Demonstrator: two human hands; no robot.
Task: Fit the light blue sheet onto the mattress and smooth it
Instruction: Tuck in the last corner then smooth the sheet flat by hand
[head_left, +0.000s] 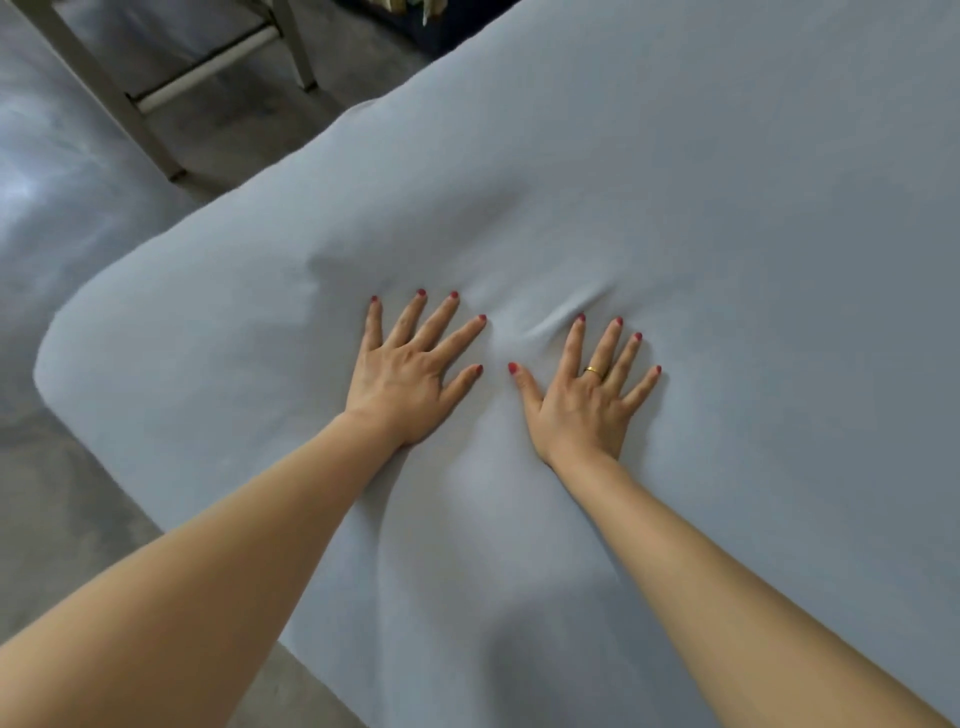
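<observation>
Both hands lie flat, fingers spread wide, on the sheet (675, 208): left hand (410, 379) at 9 o'clock of right hand (587, 395).

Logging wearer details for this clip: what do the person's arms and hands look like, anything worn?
Both forearms are bare, no sleeves in view. The left hand and right hand have red-painted nails. A gold ring sits on a right-hand finger. No watch or gloves.

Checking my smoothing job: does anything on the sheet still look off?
Yes. A small ridge of wrinkles bunches in the light blue sheet between the flat left hand and right hand. The visible corner looks fitted.
</observation>
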